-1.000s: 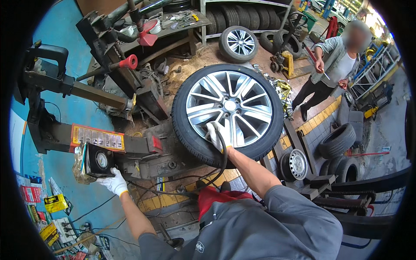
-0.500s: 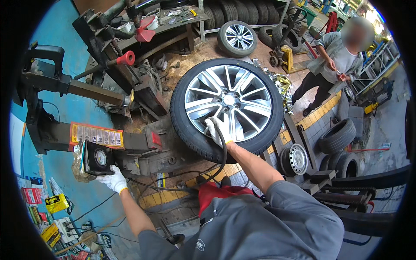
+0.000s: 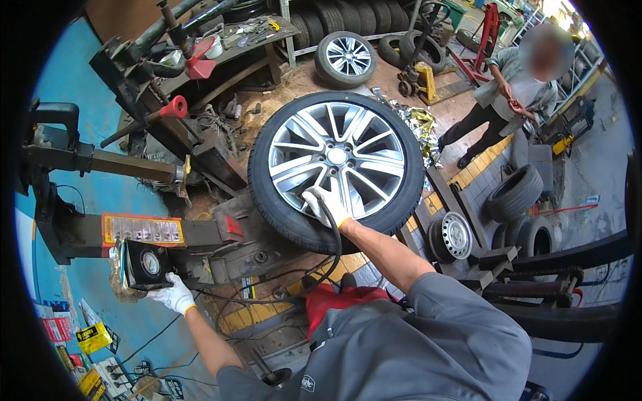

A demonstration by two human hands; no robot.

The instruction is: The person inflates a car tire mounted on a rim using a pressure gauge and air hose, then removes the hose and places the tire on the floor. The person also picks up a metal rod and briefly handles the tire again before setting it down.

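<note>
A wheel [image 3: 287, 222] with a black tyre and silver multi-spoke rim lies face up on the tyre-changing machine [image 3: 231, 242]. My right hand [image 3: 326, 206], in a white glove, is closed round the end of a black air hose [image 3: 336, 245] at the rim's near edge. The hose tip and the valve are hidden by the glove. To the left, a black box with a round pressure gauge [image 3: 151, 262] sits below the machine's arm. My gloved left hand [image 3: 175, 295] grips its lower right corner, with the fingers partly behind it.
A person [image 3: 511, 100] stands at the far right holding something small. Behind my wheel lie another wheel [image 3: 346, 59] and a yellow pallet jack [image 3: 423, 79]. A steel rim [image 3: 455, 235] and loose tyres [image 3: 515, 192] are on the right. A cluttered workbench [image 3: 251, 35] stands at the back left.
The view has shifted slightly, so the wheel and machine appear a little further left. Both my hands keep their places on the hose and the gauge box.
</note>
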